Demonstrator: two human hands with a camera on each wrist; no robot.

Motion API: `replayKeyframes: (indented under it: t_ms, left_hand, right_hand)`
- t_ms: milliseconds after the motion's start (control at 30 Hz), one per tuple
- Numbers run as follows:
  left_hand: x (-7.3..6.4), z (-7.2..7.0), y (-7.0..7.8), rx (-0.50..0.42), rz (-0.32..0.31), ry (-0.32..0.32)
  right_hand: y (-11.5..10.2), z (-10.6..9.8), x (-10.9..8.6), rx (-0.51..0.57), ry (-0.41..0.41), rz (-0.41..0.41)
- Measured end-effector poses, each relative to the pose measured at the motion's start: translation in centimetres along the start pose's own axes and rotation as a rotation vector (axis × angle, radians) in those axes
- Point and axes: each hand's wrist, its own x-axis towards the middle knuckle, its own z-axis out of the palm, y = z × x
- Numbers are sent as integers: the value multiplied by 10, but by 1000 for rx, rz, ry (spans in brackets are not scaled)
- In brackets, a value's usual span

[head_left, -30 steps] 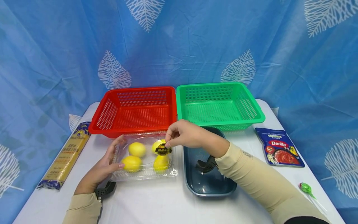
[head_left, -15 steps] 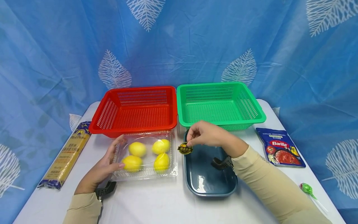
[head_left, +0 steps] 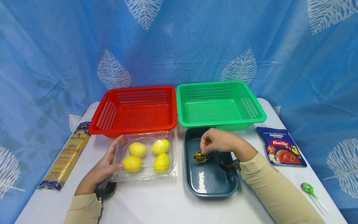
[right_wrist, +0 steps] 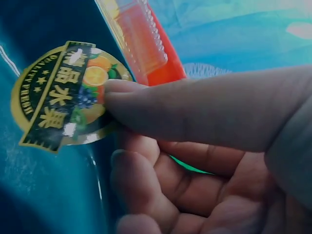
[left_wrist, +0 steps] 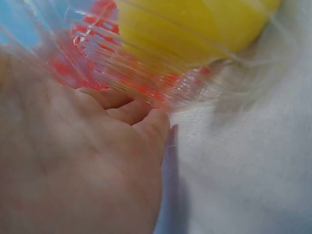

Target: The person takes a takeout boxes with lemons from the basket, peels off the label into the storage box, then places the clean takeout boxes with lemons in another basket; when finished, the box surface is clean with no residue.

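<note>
My left hand [head_left: 102, 168] grips the left side of a clear plastic fruit box [head_left: 146, 161]. Its thumb lies over the lid, and the other fingers run along the side wall. Several yellow lemons [head_left: 137, 149] show through the plastic; one lemon [left_wrist: 195, 29] looms close in the left wrist view. Between thumb and index finger, my right hand [head_left: 221, 141] pinches a round black and gold sticker [right_wrist: 53, 97] with fruit pictures and lettering. That hand hovers over a dark blue rectangular dish [head_left: 212, 185], the sticker [head_left: 200, 157] hanging above its inside.
A red basket [head_left: 134, 127] and a green basket [head_left: 221, 123] stand side by side at the back. On the left lies a spaghetti pack [head_left: 65, 154]. To the right are a blue Barilla pouch [head_left: 281, 147] and a green-wrapped lollipop [head_left: 307, 188].
My right hand has lifted the sticker off the box lid and carried it right and a little down, over the dark blue dish. The left hand has stayed on the box.
</note>
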Motion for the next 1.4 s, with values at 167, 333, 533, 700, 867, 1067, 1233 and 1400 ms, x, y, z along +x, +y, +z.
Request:
replayKeyframes:
  t_ms: [167,333,533,700,867,1067,1233,1400]
  left_hand:
    - [0,1,2,1,-8,5]
    - [1,1,1,-2,1,2]
    - [0,0,0,-11,7,-6]
    - [2,-1,-1,-21,21,-18]
    - [2,-2,-2,-32,25,-24]
    - [2,-2,0,-32,22,-25]
    - [3,-3,0,-26,21,-24]
    - [2,-2,-1,-23,28,-24]
  right_hand:
    - [4,3,-3,19,-27,15]
    - [6,7,-4,10,-47,37]
    - [3,11,-2,-49,-45,64]
    - [1,12,0,-116,-14,99]
    - [2,15,3,-179,9,136]
    - [2,16,4,-165,59,171]
    - [2,12,-8,-85,157,140]
    - [5,6,-24,75,322,87]
